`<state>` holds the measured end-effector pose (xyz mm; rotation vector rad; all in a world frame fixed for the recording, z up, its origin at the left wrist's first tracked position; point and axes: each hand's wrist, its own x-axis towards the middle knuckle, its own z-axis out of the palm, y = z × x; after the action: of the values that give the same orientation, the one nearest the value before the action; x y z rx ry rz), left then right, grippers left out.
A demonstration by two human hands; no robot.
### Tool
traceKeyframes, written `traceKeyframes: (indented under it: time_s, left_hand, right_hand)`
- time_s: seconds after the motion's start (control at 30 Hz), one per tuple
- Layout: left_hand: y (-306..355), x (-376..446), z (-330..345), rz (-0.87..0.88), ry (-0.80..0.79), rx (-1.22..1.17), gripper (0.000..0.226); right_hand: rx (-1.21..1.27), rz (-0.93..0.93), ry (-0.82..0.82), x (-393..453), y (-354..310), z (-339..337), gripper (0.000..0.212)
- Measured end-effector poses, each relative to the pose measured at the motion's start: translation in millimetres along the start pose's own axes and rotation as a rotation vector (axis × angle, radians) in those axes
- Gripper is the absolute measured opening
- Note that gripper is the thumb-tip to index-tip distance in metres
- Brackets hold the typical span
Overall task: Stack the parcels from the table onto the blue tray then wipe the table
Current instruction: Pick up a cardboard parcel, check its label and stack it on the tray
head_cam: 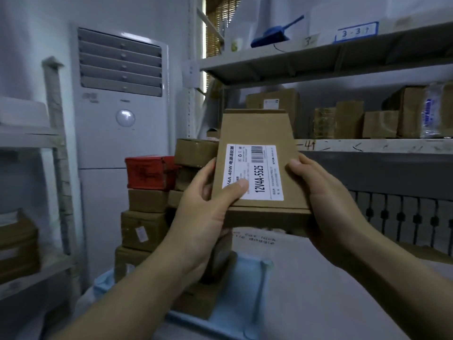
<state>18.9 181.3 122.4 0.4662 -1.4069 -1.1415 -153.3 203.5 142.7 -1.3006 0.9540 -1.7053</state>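
I hold a flat brown cardboard parcel (259,133) with a white barcode label up in front of me. My left hand (206,209) grips its left edge, thumb on the label. On the right edge sits my right hand (328,200). Below my arms lies the blue tray (247,285), with a brown parcel (201,303) lying in it, partly hidden by my left forearm. A white parcel or bag (318,278) with handwriting lies just right of the tray.
A stack of brown boxes (144,229) with a red box (149,173) on top stands at left, before a white floor air conditioner (122,114). Grey shelves (367,148) with boxes fill the right. Another shelf (24,138) is at far left.
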Motion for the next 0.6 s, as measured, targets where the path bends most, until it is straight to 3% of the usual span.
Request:
traceKeyframes:
  time_s: [0.2, 0.3, 0.5, 0.6]
  left_hand:
    - [36, 12, -58, 0.034, 0.237, -0.021, 0.047]
    - [48, 20, -87, 0.036, 0.327, -0.033, 0.040]
    - [67, 48, -137, 0.004, 0.416, -0.055, 0.023]
    - [72, 68, -157, 0.012, 0.492, -0.107, 0.028]
  right_hand:
    - [-0.051, -0.008, -0.280, 19, -10, 65, 0.050]
    - [-0.052, 0.007, -0.391, 27, -9, 93, 0.065]
    - [0.046, 0.061, -0.390, 66, 1, 160, 0.067]
    - [0.083, 0.074, -0.378, 82, 6, 191, 0.059]
